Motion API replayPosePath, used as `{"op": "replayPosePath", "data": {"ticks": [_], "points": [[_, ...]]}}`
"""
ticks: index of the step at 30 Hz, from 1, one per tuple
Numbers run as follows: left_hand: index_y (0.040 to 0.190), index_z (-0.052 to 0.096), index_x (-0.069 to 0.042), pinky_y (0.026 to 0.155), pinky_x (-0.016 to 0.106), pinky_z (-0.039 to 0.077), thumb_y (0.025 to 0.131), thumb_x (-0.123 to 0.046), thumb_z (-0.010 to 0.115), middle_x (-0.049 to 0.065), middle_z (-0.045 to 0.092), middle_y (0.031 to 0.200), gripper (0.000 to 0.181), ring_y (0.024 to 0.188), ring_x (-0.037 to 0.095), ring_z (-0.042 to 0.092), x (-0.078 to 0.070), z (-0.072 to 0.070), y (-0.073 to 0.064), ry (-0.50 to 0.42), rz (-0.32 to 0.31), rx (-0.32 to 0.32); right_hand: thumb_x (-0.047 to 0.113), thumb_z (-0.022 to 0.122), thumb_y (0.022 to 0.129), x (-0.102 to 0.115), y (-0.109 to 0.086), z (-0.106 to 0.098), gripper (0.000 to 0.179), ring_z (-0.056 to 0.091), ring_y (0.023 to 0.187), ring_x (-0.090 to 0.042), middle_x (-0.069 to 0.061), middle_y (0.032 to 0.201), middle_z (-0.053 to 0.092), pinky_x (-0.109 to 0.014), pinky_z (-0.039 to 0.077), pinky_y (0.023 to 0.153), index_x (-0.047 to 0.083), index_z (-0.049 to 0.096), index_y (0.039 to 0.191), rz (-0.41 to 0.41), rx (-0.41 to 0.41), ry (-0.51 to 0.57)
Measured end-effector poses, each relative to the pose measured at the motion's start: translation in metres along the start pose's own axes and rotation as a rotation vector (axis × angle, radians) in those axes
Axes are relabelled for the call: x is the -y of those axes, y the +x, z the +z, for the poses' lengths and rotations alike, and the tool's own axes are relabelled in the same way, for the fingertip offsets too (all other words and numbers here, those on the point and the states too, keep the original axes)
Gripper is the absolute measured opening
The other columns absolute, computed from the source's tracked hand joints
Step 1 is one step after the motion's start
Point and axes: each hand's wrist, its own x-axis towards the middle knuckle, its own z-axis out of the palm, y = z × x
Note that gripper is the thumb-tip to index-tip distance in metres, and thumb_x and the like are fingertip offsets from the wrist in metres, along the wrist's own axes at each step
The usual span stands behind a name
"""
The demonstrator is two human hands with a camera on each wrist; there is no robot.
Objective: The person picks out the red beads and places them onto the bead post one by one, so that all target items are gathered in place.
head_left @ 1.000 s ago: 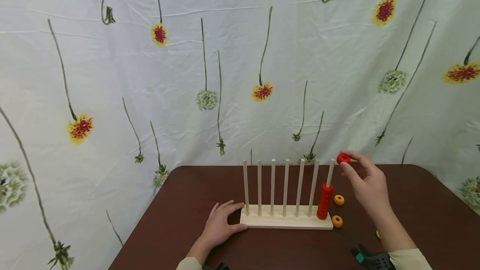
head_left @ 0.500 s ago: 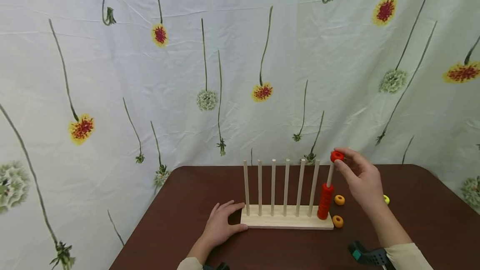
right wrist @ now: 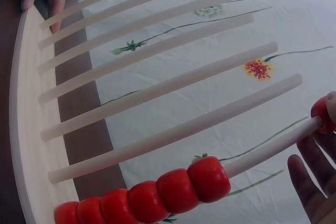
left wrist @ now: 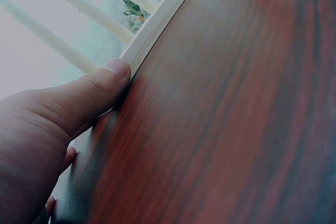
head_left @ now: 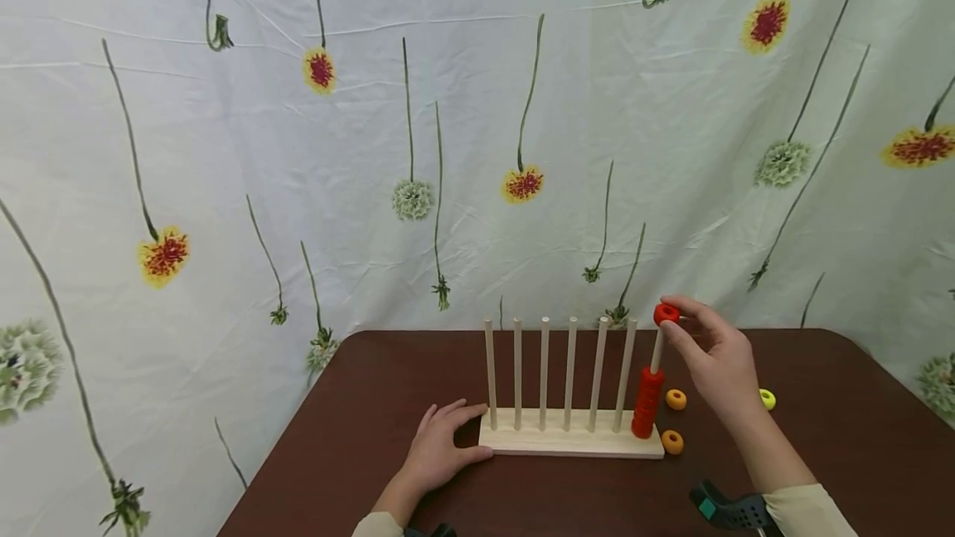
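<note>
A pale wooden peg rack (head_left: 570, 442) stands on the table, a row of upright pegs along its base. On the rightmost peg (head_left: 657, 350) sits a stack of several red beads (right wrist: 178, 190). My right hand (head_left: 718, 363) pinches another red bead (head_left: 666, 314) between thumb and fingers, right at that peg's top. In the right wrist view the peg tip meets the bead's underside (right wrist: 321, 115). At the rack's left end, my left hand (head_left: 438, 450) grips the base, thumb (left wrist: 107, 80) on the front edge and index finger at the back corner.
Two orange beads (head_left: 672, 442) lie just right of the rack. A yellow bead (head_left: 767, 399) lies farther right, partly behind the right forearm. Behind the dark wooden table (head_left: 373, 371) hangs a flower-printed cloth (head_left: 462, 255).
My right hand has carried the red bead left, from beside the rightmost peg to over its tip. The yellow bead shows more beside the forearm. My left hand stays put.
</note>
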Motion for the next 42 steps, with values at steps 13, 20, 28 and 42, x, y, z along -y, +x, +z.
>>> {"op": "replayPosePath", "data": {"ticks": [13, 20, 28, 42], "points": [[0.136, 0.064, -0.018, 0.121, 0.068, 0.015, 0.079, -0.044, 0.082, 0.006, 0.063, 0.138, 0.065, 0.140, 0.037, 0.046, 0.001, 0.001, 0.000, -0.003, -0.005, 0.013, 0.028, 0.065, 0.099, -0.004, -0.005, 0.001, 0.034, 0.057, 0.080, 0.012, 0.002, 0.098, 0.071, -0.009, 0.048, 0.072, 0.016, 0.066, 0.130, 0.022, 0.017, -0.025], [0.136, 0.064, -0.018, 0.121, 0.068, 0.016, 0.079, -0.044, 0.082, 0.006, 0.064, 0.138, 0.065, 0.140, 0.036, 0.046, 0.002, 0.002, 0.001, 0.002, -0.004, 0.008, 0.024, 0.066, 0.098, -0.007, -0.009, 0.002, 0.033, 0.058, 0.080, 0.012, 0.027, 0.095, 0.063, -0.009, 0.048, 0.072, 0.015, 0.066, 0.130, 0.039, 0.025, -0.011], [0.136, 0.064, -0.019, 0.122, 0.067, 0.016, 0.079, -0.044, 0.082, 0.006, 0.063, 0.138, 0.065, 0.140, 0.036, 0.046, 0.003, 0.002, 0.002, 0.003, -0.008, 0.006, 0.024, 0.065, 0.099, -0.006, -0.007, 0.003, 0.033, 0.057, 0.082, 0.012, 0.034, 0.095, 0.058, -0.007, 0.047, 0.075, 0.014, 0.066, 0.130, 0.041, 0.038, 0.011], [0.135, 0.064, -0.019, 0.121, 0.067, 0.016, 0.079, -0.044, 0.083, 0.006, 0.063, 0.138, 0.065, 0.140, 0.036, 0.046, 0.002, 0.002, 0.001, 0.005, -0.010, 0.002, 0.028, 0.065, 0.099, -0.013, -0.015, 0.005, 0.038, 0.053, 0.086, 0.014, 0.021, 0.100, 0.062, -0.008, 0.048, 0.074, 0.009, 0.064, 0.132, 0.085, 0.091, -0.016]]}}
